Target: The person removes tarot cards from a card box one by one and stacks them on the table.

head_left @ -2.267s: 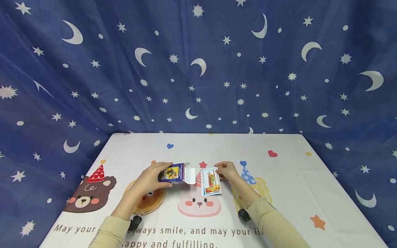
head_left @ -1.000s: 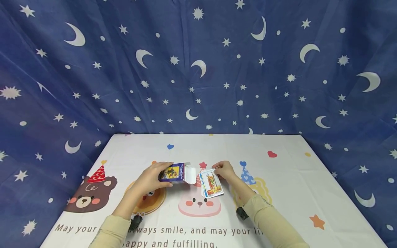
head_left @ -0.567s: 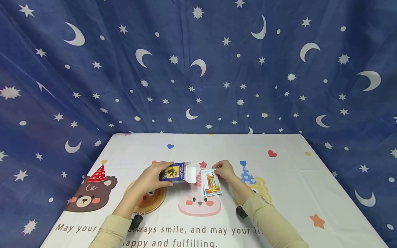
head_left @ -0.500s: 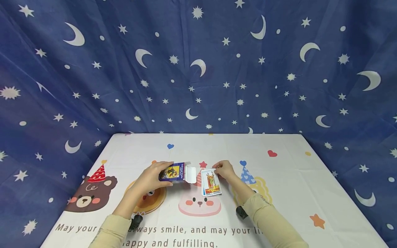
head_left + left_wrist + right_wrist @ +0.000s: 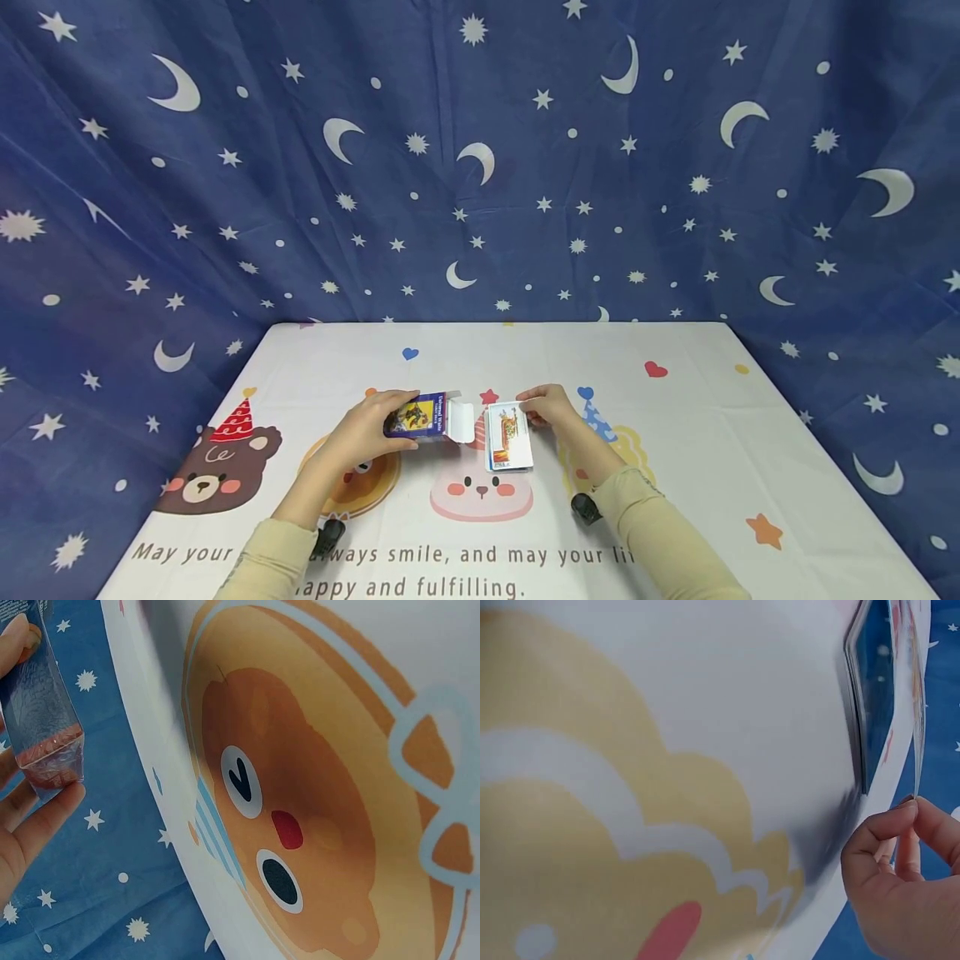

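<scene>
My left hand (image 5: 366, 427) grips a blue and yellow tarot card box (image 5: 423, 417) round its sides, its white end flap (image 5: 460, 422) folded out toward the right. In the left wrist view the box (image 5: 45, 705) has a clear wrapper at its lower end, with fingers on it. My right hand (image 5: 552, 406) pinches a thin tarot card or a few cards (image 5: 509, 435) by one corner, picture side up. The right wrist view has these held cards (image 5: 919, 727) edge-on, apart from a small stack of blue-backed cards (image 5: 876, 694). How many are pinched is hard to tell.
A white cloth (image 5: 570, 358) with cartoon animals, hearts and lettering covers the table. Behind it hangs a dark blue curtain (image 5: 525, 267) with stars and moons. Black wrist devices (image 5: 328, 537) sit under both forearms.
The pinched card swung askew about a second ago, then came back in line with the stack; its face is now tilted differently. My left hand and the box have hardly moved.
</scene>
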